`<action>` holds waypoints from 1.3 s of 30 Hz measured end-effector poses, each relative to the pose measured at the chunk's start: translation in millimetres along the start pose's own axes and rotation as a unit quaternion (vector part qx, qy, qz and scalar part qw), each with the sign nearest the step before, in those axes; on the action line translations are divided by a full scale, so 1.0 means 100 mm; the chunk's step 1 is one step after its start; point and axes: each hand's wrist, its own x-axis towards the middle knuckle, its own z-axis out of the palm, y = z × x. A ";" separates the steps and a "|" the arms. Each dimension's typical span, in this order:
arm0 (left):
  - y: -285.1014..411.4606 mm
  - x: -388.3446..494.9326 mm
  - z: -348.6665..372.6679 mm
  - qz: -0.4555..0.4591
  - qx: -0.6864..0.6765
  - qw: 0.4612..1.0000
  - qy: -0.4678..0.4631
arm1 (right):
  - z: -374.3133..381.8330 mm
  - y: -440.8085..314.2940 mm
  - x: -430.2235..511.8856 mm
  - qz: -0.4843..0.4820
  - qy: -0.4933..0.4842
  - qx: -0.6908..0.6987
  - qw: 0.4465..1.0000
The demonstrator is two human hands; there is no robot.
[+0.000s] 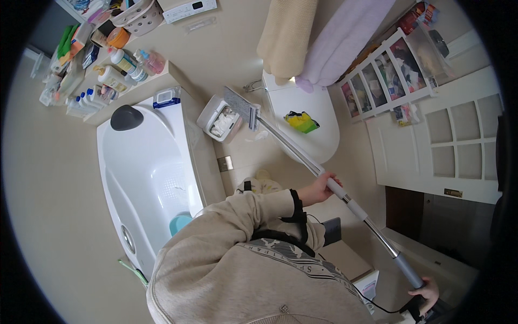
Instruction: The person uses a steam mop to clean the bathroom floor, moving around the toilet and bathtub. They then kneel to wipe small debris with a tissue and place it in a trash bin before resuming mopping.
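A flat mop with a telescopic metal-and-plastic pole [297,150] slants across the view. My left hand [321,189] is wrapped around the light grip section at mid-pole. My right hand [427,292] grips the grey end of the pole at the lower right. The grey mop head [238,104] is tilted and appears partly in front of an open white waste bin [206,111]. White crumpled tissues [223,122] fill the bin. Beside the mop head stands a toilet with its white lid [313,141] down, and a yellow, green and black soft packet [301,122] lies on it.
A white bathtub [141,162] with a teal basin [180,223] lies left. Bottles [115,77] crowd a ledge. Beige [287,36] and lilac towels [344,36] hang above the toilet. A white rack [384,77] and panelled door [404,150] stand right. A floor drain [225,163] is near the tub.
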 end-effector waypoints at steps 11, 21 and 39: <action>-0.73 -0.92 0.09 -0.101 -0.060 0.993 -0.012 | -0.56 0.05 -1.91 0.014 0.121 -0.017 0.992; -0.90 -1.21 -0.35 -0.087 -0.051 0.988 0.117 | 0.11 -0.25 -2.79 -0.204 0.226 -0.136 0.943; -2.50 -0.89 -0.76 -0.308 0.214 0.884 0.280 | 0.94 -0.47 -4.01 0.173 -0.037 -0.023 0.984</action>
